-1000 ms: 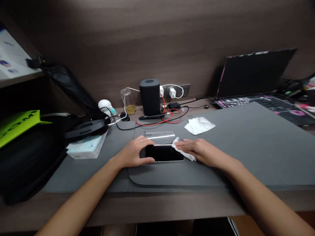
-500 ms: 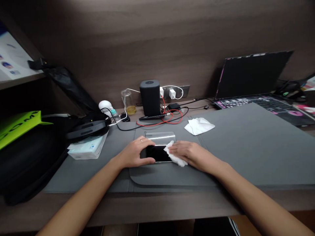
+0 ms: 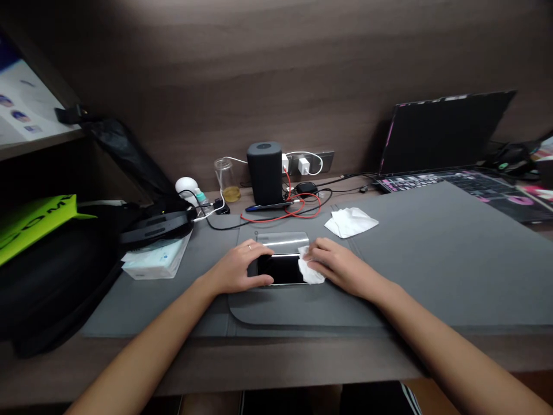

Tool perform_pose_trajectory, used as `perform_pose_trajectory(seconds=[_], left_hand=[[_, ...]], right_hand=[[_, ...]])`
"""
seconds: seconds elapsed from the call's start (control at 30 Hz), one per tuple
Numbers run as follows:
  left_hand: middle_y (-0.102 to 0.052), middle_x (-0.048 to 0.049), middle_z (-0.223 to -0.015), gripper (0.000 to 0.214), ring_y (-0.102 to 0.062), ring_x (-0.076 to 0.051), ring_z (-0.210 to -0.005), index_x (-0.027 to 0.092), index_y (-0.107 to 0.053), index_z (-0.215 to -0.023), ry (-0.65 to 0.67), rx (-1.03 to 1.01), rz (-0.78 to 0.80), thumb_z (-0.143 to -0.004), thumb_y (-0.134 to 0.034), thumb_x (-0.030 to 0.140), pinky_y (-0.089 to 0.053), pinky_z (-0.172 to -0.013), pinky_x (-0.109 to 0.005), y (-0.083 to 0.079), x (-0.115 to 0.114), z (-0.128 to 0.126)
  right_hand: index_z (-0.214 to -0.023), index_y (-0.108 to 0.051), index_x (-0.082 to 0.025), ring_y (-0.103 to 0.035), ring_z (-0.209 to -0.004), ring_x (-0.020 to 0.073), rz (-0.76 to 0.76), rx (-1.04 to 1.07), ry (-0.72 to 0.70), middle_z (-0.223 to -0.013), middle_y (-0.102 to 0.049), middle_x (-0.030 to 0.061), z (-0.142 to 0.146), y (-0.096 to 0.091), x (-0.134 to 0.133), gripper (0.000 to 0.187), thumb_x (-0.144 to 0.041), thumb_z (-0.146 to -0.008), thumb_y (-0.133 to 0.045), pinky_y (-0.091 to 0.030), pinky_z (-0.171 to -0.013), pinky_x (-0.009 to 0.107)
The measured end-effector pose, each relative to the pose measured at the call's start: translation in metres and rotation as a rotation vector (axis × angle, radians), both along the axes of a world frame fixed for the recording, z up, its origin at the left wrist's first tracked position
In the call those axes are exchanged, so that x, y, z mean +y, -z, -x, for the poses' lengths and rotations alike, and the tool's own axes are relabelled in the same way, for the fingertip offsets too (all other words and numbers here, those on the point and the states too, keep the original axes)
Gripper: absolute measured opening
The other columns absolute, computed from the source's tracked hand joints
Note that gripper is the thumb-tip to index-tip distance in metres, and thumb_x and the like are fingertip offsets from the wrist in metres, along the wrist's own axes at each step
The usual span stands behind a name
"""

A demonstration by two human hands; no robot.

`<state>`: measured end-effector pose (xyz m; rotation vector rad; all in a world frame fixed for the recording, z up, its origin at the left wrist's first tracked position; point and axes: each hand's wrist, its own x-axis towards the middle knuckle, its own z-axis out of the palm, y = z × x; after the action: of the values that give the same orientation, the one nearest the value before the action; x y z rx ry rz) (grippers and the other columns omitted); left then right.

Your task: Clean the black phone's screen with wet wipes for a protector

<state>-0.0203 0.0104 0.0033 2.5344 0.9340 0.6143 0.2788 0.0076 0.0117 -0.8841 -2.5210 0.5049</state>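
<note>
A smartphone with a dark screen lies flat on the grey desk mat. My left hand steadies its left end, thumb along the near edge and fingers along the far edge. In my right hand is a crumpled white tissue, pressed by the fingertips against the phone's right end, which it hides. Just beyond the phone lies a clear, shiny rectangular sheet, partly covered by my left fingers. A second white tissue rests unfolded on the mat, further back and to the right.
A pack of tissues sits at left beside a black bag. Along the wall stand a glass jar and a black speaker, with red cable in front. An open laptop occupies the back right.
My right hand has shifted slightly right and its fingers have curled more around the tissue, baring a little more screen. My left hand stays on the phone.
</note>
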Motion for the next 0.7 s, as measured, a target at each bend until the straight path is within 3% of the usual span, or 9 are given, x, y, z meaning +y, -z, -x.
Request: perform_pose_trajectory(seconds=[0.1, 0.27, 0.4, 0.57, 0.7], left_hand=[[-0.066, -0.0093, -0.116, 0.048, -0.059, -0.027, -0.107, 0.021, -0.058, -0.125, -0.007, 0.001, -0.006, -0.088, -0.068, 0.051, -0.05, -0.093, -0.04, -0.0003, -0.0003, -0.0003], [-0.066, -0.0091, -0.117, 0.047, -0.059, -0.027, -0.107, 0.022, -0.058, -0.125, 0.002, 0.011, 0.002, -0.089, -0.067, 0.052, -0.05, -0.092, -0.041, -0.001, -0.0006, -0.0002], [-0.065, -0.0097, -0.119, 0.049, -0.059, -0.027, -0.108, 0.022, -0.055, -0.128, -0.018, 0.02, 0.0, -0.09, -0.065, 0.052, -0.049, -0.093, -0.042, -0.0014, -0.0011, -0.0004], [-0.065, -0.0097, -0.118, 0.048, -0.059, -0.027, -0.108, 0.022, -0.056, -0.128, -0.01, 0.018, -0.005, -0.091, -0.064, 0.052, -0.049, -0.093, -0.041, -0.0017, -0.0014, -0.0004], [-0.065, -0.0099, -0.118, 0.047, -0.059, -0.028, -0.109, 0.022, -0.056, -0.128, -0.02, 0.024, -0.004, -0.091, -0.065, 0.05, -0.05, -0.094, -0.041, -0.0008, -0.0012, 0.0001]], right_hand=[[-0.106, -0.066, -0.018, -0.056, -0.096, 0.0223, -0.006, -0.027, -0.093, -0.103, -0.06, 0.0102, 0.0013, -0.0002, -0.0006, 0.025, -0.031, -0.104, -0.045, -0.049, -0.084, 0.036], [-0.108, -0.067, -0.019, -0.053, -0.101, 0.0255, -0.069, -0.03, 0.011, -0.105, -0.06, 0.0113, 0.0008, 0.0009, 0.0008, 0.023, -0.032, -0.102, -0.048, -0.048, -0.087, 0.04], [-0.109, -0.067, -0.021, -0.055, -0.108, 0.0236, 0.0, 0.003, -0.045, -0.121, -0.058, 0.0114, -0.0004, 0.0026, 0.0011, 0.02, -0.03, -0.101, -0.051, -0.049, -0.092, 0.038], [-0.108, -0.068, -0.02, -0.059, -0.097, 0.0231, 0.005, 0.003, 0.03, -0.104, -0.061, 0.0097, 0.0006, 0.0017, 0.0015, 0.023, -0.032, -0.101, -0.05, -0.049, -0.084, 0.036], [-0.102, -0.068, -0.019, -0.057, -0.096, 0.0221, -0.002, -0.002, -0.068, -0.105, -0.06, 0.0099, 0.0034, 0.0002, 0.0001, 0.022, -0.031, -0.102, -0.049, -0.048, -0.084, 0.035]])
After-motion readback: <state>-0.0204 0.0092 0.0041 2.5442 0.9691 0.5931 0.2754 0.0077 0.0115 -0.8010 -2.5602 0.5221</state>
